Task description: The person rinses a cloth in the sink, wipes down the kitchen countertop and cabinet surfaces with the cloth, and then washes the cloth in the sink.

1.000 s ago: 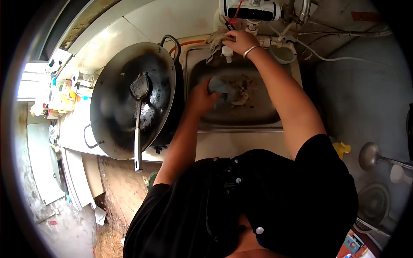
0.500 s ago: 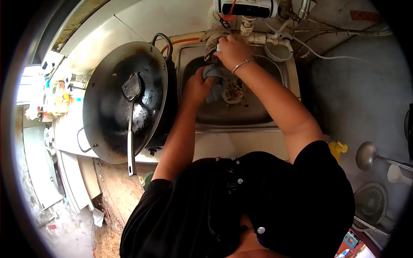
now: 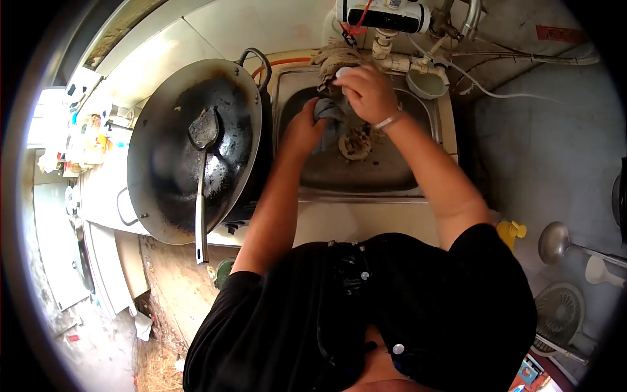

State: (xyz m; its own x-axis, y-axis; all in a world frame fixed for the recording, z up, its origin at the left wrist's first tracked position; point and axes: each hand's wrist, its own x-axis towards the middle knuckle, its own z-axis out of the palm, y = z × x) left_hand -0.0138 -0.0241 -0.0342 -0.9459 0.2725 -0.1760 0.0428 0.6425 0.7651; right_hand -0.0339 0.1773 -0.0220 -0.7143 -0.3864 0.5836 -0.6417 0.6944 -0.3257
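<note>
My left hand [image 3: 304,128] is closed around a grey-blue cloth [image 3: 328,112] at the left side of the metal sink [image 3: 398,179]. To its right, my right hand [image 3: 370,93] is slightly blurred, its fingers loosely bent and apart, with nothing visible in them. The fingertips are beside a small white piece [image 3: 343,72] at the faucet area; whether they touch it is hard to tell. A wrinkled brownish cloth [image 3: 336,57] drapes over the sink's back edge. Below my hands, a pale round strainer [image 3: 354,154] with dark food scraps lies on the sink bottom.
A large black wok [image 3: 173,163] with a metal spatula [image 3: 202,209] in it stands on the left. A small bowl [image 3: 428,85] sits at the sink's back right corner. Pipes and a white water heater [image 3: 385,14] are behind. A ladle [image 3: 555,243] hangs at right.
My right hand has drawn back a little from the small white piece, toward me and to the right. My left hand keeps its grip on the cloth. The whole view has shifted slightly.
</note>
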